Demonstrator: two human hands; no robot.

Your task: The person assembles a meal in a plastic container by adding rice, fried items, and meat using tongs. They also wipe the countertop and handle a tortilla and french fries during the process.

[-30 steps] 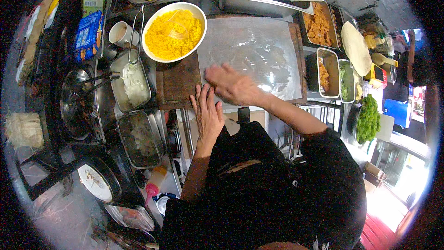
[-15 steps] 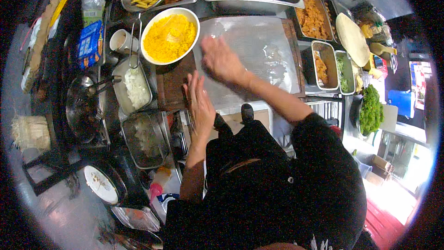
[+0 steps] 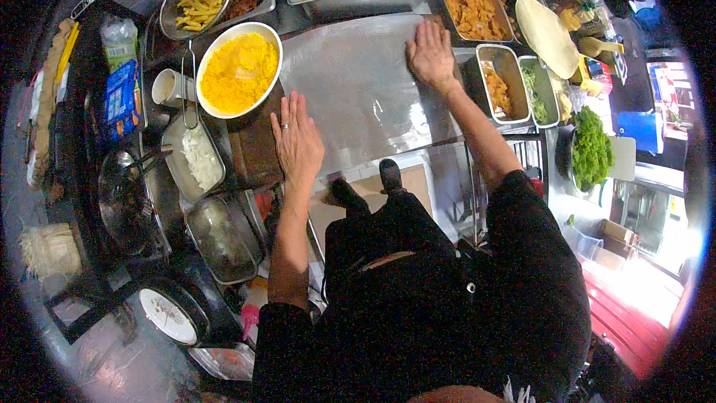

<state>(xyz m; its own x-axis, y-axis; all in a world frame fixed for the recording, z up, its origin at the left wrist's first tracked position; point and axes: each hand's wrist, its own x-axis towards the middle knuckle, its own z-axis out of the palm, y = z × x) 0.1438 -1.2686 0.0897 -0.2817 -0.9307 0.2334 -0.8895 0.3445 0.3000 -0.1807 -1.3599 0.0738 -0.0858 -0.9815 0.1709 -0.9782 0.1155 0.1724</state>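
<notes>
A large sheet of shiny foil (image 3: 358, 89) lies spread on the steel counter in front of me. My left hand (image 3: 298, 138) rests flat on its near left edge, fingers together, next to a dark wooden board (image 3: 253, 153). My right hand (image 3: 430, 52) presses flat on the sheet's far right corner, fingers spread. Neither hand holds anything. A white bowl of yellow shredded food (image 3: 239, 69) stands just beyond my left hand.
Metal trays of cooked fillings (image 3: 473, 7) line the back and right. A stack of flatbreads (image 3: 546, 33) and green leaves (image 3: 591, 149) sit at the right. At the left are a fries basket (image 3: 198, 1), a cup (image 3: 165, 88), a tub of chopped onion (image 3: 198, 164) and pots (image 3: 123, 194).
My right hand has slid from the sheet's near left part across to its far right corner. My left hand has stayed at the near left edge.
</notes>
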